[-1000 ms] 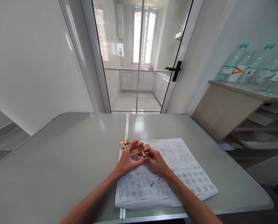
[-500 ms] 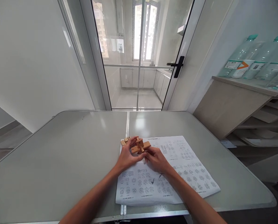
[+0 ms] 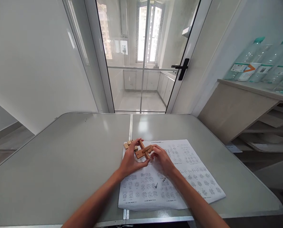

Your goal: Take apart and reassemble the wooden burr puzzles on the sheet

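Note:
A small wooden puzzle of crossed notched bars rests on a printed sheet on the grey table. My left hand curls round its left side, fingers over the top. On the puzzle's right end, my right hand pinches a bar. A few loose wooden pieces lie just beyond my left fingers at the sheet's top left corner.
A wooden shelf unit stands at the right with several large water bottles on top. Glass doors with a black handle lie behind the table. The table has a seam down its middle.
The upright block that stood on top of the puzzle is no longer raised; the assembly now lies flatter. Both hands shifted slightly with it.

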`<state>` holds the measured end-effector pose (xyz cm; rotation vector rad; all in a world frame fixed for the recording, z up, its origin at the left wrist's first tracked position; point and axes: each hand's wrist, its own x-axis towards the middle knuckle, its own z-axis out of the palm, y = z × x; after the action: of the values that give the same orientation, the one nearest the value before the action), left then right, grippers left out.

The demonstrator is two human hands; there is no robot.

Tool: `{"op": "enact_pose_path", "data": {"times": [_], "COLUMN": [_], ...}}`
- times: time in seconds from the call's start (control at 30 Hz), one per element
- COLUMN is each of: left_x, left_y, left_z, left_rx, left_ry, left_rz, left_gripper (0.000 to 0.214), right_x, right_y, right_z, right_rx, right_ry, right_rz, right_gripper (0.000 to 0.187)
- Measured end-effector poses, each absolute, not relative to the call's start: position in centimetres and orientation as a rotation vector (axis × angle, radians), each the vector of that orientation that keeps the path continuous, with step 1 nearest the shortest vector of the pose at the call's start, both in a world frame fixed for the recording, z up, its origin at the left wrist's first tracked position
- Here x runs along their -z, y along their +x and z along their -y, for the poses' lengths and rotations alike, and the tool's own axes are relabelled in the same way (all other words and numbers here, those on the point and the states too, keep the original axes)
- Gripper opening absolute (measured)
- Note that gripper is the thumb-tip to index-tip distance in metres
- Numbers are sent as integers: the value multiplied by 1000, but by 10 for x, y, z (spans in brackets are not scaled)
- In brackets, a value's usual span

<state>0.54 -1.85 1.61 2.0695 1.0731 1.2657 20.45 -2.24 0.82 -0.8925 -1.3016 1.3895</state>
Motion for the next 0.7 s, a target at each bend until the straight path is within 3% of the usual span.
{"op": "enact_pose_path", "data": {"times": [0.17,0.47,0.7], "left_x": [-14,-14,-11], "left_y": [7,6,6], "left_z": [19,17,17], "left_rx": [-1183,-1203,-1202], "left_ry": [2160,2203,2146], "left_rz": [-1029,-1066,-1156], "left_gripper": [87,88,87], "right_x": [-2,-2,2], "right_y": [204,207,212], "right_z": [20,20,11], "right_rx": [-1447,-1592,-1412], "right_ry": [-924,-787,-860], "right_rz": [1274,1107,810], "right_gripper": [44,42,44]}}
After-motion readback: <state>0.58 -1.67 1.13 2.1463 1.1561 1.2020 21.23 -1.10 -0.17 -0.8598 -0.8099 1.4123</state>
